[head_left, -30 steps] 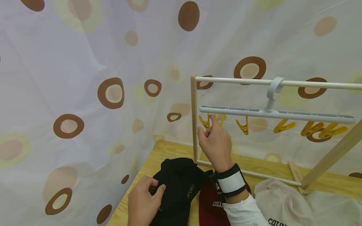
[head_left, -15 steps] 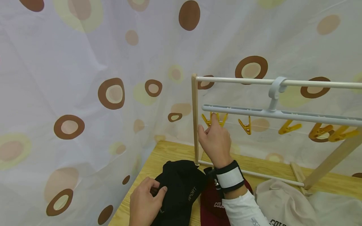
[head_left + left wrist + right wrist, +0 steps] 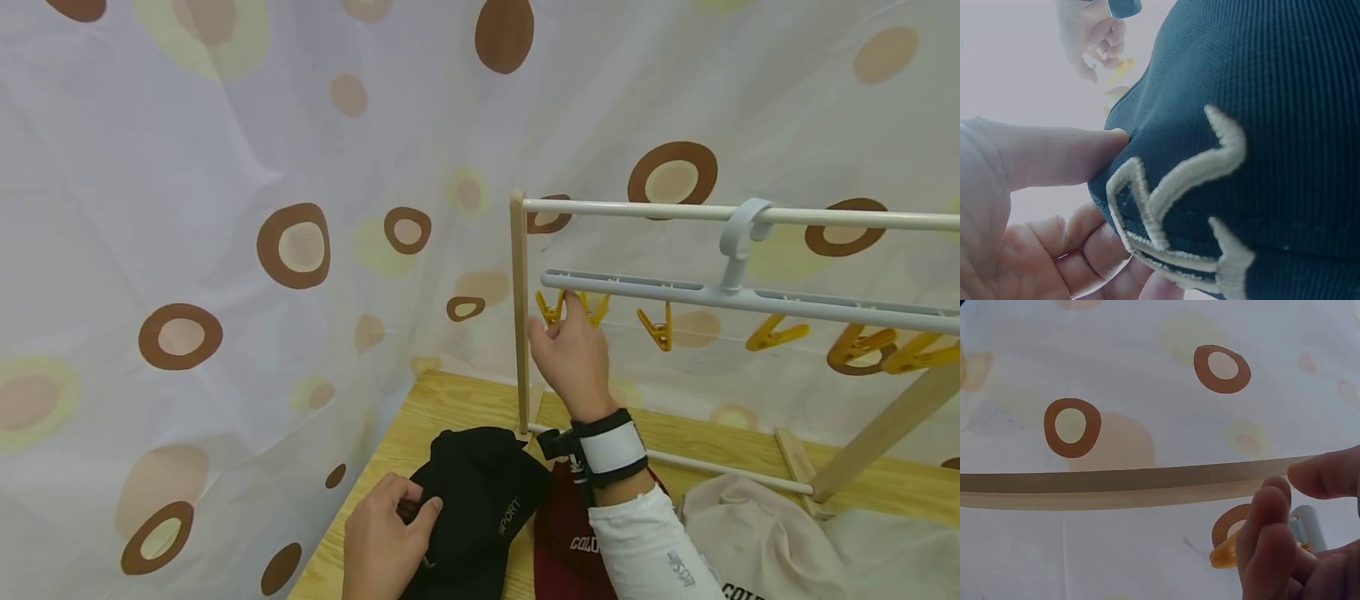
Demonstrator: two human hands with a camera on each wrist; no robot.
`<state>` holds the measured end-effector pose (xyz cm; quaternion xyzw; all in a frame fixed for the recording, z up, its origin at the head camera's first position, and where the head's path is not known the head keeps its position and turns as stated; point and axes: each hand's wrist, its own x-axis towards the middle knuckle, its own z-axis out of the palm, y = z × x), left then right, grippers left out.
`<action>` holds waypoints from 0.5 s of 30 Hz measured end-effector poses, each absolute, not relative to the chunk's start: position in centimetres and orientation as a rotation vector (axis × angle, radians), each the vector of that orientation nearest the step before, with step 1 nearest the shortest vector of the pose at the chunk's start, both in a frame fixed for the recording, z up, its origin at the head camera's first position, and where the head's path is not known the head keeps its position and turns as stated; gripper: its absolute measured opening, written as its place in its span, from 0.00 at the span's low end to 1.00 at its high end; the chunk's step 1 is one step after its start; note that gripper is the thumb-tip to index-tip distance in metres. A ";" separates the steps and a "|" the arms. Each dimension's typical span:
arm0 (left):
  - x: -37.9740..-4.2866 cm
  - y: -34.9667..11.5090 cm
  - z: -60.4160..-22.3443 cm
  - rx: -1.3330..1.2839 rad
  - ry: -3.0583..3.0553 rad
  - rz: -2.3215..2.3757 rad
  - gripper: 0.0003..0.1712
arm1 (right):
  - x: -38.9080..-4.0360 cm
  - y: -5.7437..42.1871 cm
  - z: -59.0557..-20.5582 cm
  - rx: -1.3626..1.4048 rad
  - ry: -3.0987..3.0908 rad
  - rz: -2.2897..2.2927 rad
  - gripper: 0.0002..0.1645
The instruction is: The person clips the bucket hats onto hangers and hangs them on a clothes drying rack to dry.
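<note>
My left hand (image 3: 386, 537) pinches the edge of a black cap (image 3: 480, 479) marked "SPORT". In the left wrist view, the thumb (image 3: 1066, 156) presses on its ribbed cloth beside light embroidery (image 3: 1200, 165). My right hand (image 3: 573, 362) reaches up to the left end of a pale blue hanger (image 3: 637, 289). Its index finger points up by the hanger's underside, between two yellow clips; contact is unclear. In the right wrist view, a gap separates thumb from fingers, and a yellow clip (image 3: 1224, 555) shows partly behind them.
A white rail (image 3: 637, 208) on a wooden rack (image 3: 519, 317) carries the hanger, with several yellow clips (image 3: 660, 331) below. A dark red cap (image 3: 573, 517), a beige cap (image 3: 757, 533) and a paler cloth item (image 3: 892, 554) lie on the wooden table (image 3: 442, 400). A patterned curtain (image 3: 360, 150) stands behind.
The hanger has shifted slightly right, its right end now running out of view. My right hand's index finger has stayed near its left end. My left hand keeps hold of the black cap.
</note>
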<state>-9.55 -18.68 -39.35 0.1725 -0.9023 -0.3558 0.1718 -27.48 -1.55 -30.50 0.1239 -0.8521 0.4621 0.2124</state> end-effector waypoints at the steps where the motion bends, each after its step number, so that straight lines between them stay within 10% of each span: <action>1: -9.5 -18.7 -39.4 0.493 -2.563 -1.011 0.09 | -27.5 -1.6 -30.5 0.340 -2.358 1.289 0.38; 15: -9.5 -18.8 -39.6 0.490 -2.557 -1.020 0.09 | -26.6 -2.8 -30.3 0.344 -2.082 1.258 0.24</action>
